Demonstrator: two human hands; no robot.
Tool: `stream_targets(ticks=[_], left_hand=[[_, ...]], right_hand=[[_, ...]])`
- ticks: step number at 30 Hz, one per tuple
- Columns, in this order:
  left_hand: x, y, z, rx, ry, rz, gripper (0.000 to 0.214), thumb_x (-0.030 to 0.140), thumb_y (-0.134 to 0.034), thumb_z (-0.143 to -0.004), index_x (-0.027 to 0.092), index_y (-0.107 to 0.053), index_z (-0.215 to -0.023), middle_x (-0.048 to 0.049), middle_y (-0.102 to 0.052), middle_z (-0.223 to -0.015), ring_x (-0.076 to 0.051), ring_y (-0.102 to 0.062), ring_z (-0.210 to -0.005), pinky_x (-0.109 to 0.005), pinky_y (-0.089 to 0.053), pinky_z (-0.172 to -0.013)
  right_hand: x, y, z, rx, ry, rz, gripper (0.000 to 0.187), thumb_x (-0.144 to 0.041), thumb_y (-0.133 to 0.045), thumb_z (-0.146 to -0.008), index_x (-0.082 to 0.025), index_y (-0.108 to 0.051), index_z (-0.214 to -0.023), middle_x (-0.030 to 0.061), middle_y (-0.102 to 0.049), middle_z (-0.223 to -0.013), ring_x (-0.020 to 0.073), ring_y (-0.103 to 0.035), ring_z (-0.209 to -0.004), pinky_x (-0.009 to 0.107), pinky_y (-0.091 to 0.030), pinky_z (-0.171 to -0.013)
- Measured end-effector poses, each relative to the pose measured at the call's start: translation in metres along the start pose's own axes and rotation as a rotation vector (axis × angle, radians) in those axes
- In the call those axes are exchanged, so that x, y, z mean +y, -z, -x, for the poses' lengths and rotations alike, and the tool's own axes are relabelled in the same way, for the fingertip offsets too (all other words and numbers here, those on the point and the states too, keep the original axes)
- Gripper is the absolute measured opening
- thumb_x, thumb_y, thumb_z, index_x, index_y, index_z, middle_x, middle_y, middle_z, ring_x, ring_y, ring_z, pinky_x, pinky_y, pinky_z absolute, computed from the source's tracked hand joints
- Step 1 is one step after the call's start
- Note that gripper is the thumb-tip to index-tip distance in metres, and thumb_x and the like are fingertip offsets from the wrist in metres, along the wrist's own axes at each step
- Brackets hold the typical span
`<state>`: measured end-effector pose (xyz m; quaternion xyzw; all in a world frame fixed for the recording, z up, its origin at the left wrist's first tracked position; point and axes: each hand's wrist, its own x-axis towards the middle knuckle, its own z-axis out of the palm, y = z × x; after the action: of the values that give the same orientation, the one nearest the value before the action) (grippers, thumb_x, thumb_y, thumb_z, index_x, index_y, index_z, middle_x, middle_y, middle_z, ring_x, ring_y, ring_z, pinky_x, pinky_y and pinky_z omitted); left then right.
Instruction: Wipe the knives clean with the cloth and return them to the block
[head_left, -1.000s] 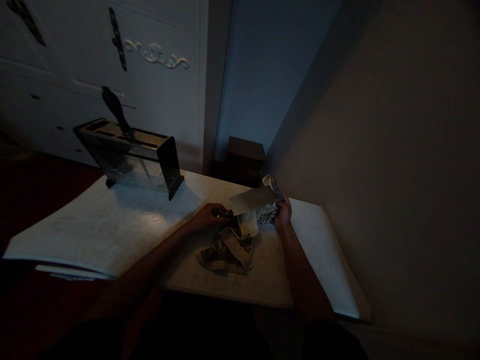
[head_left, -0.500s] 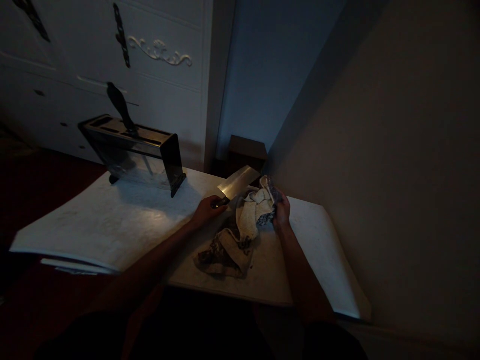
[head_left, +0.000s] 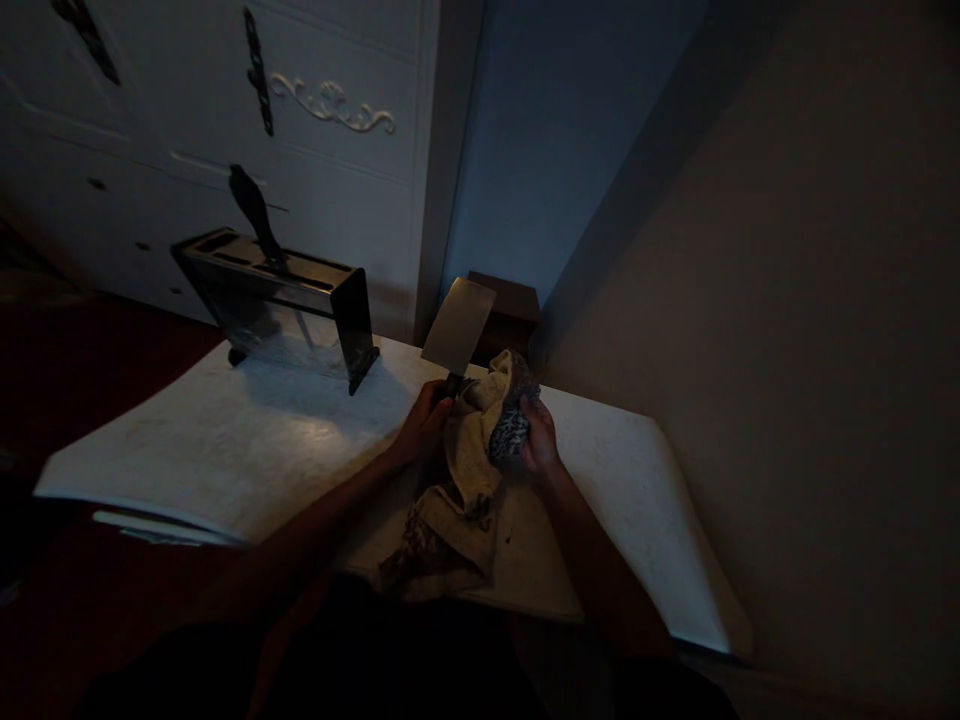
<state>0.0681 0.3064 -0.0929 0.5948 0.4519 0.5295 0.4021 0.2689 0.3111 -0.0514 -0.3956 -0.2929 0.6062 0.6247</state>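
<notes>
Steel-grey and broad, the blade of a cleaver (head_left: pixel 459 328) stands tilted up over the far edge of a white counter (head_left: pixel 615 480), its flat face turned to the view. The left hand (head_left: pixel 424 422) is closed round the dark handle, thumb uppermost, with the blade pointing away from the person and leaning a little to the right. Opposite it, the right hand (head_left: pixel 538 435) has its fingers drawn in on a bunched cloth (head_left: pixel 472 445) — beige for the most part, with a black-and-white patterned patch beside the fingers. The cloth's upper part rises just beside the cleaver's handle; whether the two touch is too dim to tell. Its lower part trails down between the forearms to the near edge of the counter, folded and dark in places.

To the left, well apart from both hands, a knife block (head_left: pixel 277 320) with black ends and a see-through front stands on the counter — one black knife handle (head_left: pixel 255 212) slants up from a slot in its top. Behind it rises a white cabinet (head_left: pixel 352 200) with a scrolled ornament (head_left: pixel 332 105) and a dark door handle (head_left: pixel 259 75). Beyond the counter's far edge, partly behind the blade, is a brown box (head_left: pixel 514 310).
</notes>
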Motion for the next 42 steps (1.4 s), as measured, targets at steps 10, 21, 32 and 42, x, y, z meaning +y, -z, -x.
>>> stream_targets(ticks=[10,21,32,42], left_hand=[[0.016,-0.009,0.0,-0.102,-0.078,0.181,0.061,0.057,-0.059,-0.089,0.01,-0.047,-0.128,-0.0171,-0.058,-0.125,-0.025,-0.058,-0.115,-0.039,-0.045,-0.101],[0.008,-0.007,-0.003,-0.17,-0.199,-0.058,0.045,0.038,-0.067,-0.08,0.012,-0.069,-0.117,-0.0135,-0.062,-0.11,-0.025,-0.06,-0.1,-0.037,-0.05,-0.089],[0.009,-0.014,0.006,-0.069,-0.312,-0.366,0.022,0.032,-0.066,-0.081,0.014,-0.057,-0.091,-0.0071,-0.059,-0.091,-0.02,-0.054,-0.085,-0.034,-0.045,-0.078],[0.013,-0.005,0.002,0.155,-0.185,-0.259,0.036,0.037,-0.057,-0.085,0.015,-0.051,-0.113,-0.0117,-0.055,-0.116,-0.023,-0.052,-0.11,-0.04,-0.044,-0.094]], right_hand=[[0.027,-0.015,0.013,-0.14,-0.156,0.026,0.063,-0.051,-0.089,-0.055,-0.02,-0.064,-0.103,0.0054,-0.071,-0.102,0.0208,-0.068,-0.084,0.032,-0.058,-0.077],[0.036,-0.025,0.022,-0.057,-0.167,0.179,0.054,-0.034,-0.089,-0.047,-0.015,-0.068,-0.093,0.0053,-0.071,-0.094,0.0193,-0.066,-0.08,0.03,-0.055,-0.075],[0.042,-0.024,0.014,0.132,-0.093,0.135,0.042,-0.033,-0.082,-0.047,-0.016,-0.063,-0.08,-0.0009,-0.065,-0.072,0.0157,-0.059,-0.063,0.027,-0.05,-0.057],[0.034,-0.016,0.004,0.242,0.012,0.21,0.036,-0.038,-0.074,-0.053,-0.015,-0.063,-0.079,0.0018,-0.064,-0.074,0.0173,-0.058,-0.066,0.029,-0.049,-0.061]])
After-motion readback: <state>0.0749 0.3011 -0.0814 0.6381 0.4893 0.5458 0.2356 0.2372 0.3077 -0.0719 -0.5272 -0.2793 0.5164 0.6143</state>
